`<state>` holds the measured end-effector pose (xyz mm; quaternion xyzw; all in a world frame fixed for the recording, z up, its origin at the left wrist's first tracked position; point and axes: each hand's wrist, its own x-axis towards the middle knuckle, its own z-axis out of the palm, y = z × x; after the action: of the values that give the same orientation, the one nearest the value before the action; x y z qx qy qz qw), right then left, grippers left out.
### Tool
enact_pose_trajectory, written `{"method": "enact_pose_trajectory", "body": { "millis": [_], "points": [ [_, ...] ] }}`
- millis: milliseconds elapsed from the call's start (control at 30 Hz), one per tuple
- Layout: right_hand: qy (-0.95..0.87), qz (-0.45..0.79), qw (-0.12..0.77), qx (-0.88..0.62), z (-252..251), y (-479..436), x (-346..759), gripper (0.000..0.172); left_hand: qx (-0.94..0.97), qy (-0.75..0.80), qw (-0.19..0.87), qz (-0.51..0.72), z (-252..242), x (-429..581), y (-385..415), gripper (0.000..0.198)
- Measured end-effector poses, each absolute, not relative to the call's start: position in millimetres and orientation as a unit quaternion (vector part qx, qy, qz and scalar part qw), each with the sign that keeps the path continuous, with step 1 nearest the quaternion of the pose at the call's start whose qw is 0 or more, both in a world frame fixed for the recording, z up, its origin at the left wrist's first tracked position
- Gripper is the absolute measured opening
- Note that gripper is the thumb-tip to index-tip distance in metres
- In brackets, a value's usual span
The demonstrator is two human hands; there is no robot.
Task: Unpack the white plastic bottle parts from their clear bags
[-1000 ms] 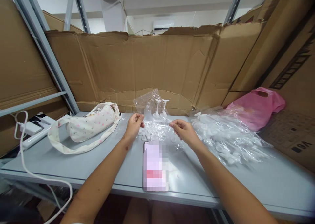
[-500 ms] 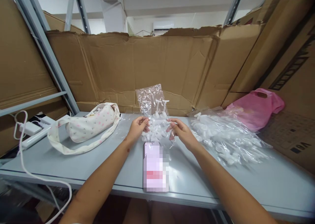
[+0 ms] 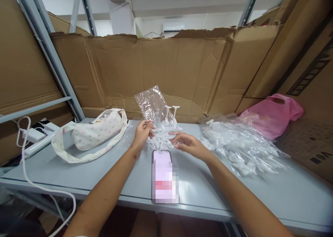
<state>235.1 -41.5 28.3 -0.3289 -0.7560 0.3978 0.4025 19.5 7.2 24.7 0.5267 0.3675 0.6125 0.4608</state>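
**Left hand (image 3: 142, 134) pinches the clear bag (image 3: 149, 103); right hand (image 3: 186, 145) is open beside the white parts (image 3: 160, 140).**

At far left the floral pouch (image 3: 88, 133) lies on the counter (image 3: 52, 167), well apart from the work. Your left hand is closed in a narrow pinch on the lower edge of the clear bag, which stands tilted above the counter. That grip, I judge, keeps the film lifted off the white parts heaped just beside your fingers. The phone (image 3: 164, 176) lies flat, screen up, in front of the heap and between your forearms. Your right hand is spread wide, palm down, holding nothing, at the heap's right edge; contact cannot be confirmed. Further right, a larger bag of parts (image 3: 241, 146) lies near the pink bag (image 3: 272, 113).
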Motion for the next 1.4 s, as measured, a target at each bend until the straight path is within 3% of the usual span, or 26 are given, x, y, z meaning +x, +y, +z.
{"method": "enact_pose_trajectory", "body": {
  "millis": [167, 233, 433, 567, 733, 967, 1067, 1400],
  "points": [
    [-0.658, 0.399, 0.500, -0.397, 21, -35, 229, 0.025, 0.532, 0.325, 0.509, 0.594, 25, 25, 2, 0.085],
    [-0.619, 0.417, 0.523, -0.411, 19, -33, 228, 0.028, 0.548, 0.311, 0.531, 0.567, 24, 25, 0, 0.095],
    [-0.519, 0.496, 0.569, -0.401, 20, -32, 231, 0.029, 0.668, 0.246, 0.572, 0.407, 27, 21, -9, 0.049],
    [-0.481, 0.568, 0.563, -0.361, 23, -32, 232, 0.026, 0.699, 0.221, 0.601, 0.318, 28, 20, -13, 0.059],
    [-0.478, 0.584, 0.571, -0.322, 25, -31, 235, 0.039, 0.680, 0.300, 0.544, 0.389, 24, 24, -11, 0.047],
    [-0.603, 0.502, 0.497, -0.370, 23, -34, 237, 0.035, 0.647, 0.347, 0.518, 0.439, 17, 26, -1, 0.041],
    [-0.579, 0.495, 0.519, -0.387, 18, -33, 231, 0.027, 0.649, 0.360, 0.496, 0.451, 16, 29, 0, 0.037],
    [-0.486, 0.487, 0.597, -0.412, 1, -23, 213, 0.039, 0.595, 0.395, 0.508, 0.481, 14, 36, 0, 0.036]
  ]
}}
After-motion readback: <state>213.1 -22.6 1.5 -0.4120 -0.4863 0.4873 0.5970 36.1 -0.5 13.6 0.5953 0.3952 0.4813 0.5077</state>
